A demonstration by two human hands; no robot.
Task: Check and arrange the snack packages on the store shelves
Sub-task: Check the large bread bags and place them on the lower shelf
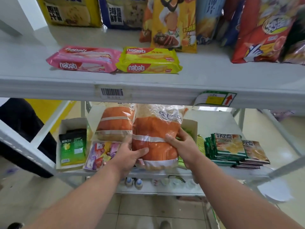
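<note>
Head view. Both hands grip one clear bag with an orange snack inside point(155, 139), which lies on the middle shelf point(257, 171) near its front edge. The left hand point(130, 156) holds the bag's lower left side, thumb curled over its front, the other fingers hidden beneath. The right hand point(183, 146) grasps the right side, its fingers point(171, 138) bent across the white band and the thumb along the bag's edge. Just beside it, to the left, stands a second orange bag point(115, 124); below that lies a packet of mixed candies point(102, 154), and further left a green packet in an open carton point(72, 146). A stack of green-edged packets point(229, 147) lies to the right. On the upper shelf point(49, 86), a pink wafer pack point(84, 59) and a yellow wafer pack point(148, 61) touch end to end, with tall chip bags point(175, 23) standing behind them.
</note>
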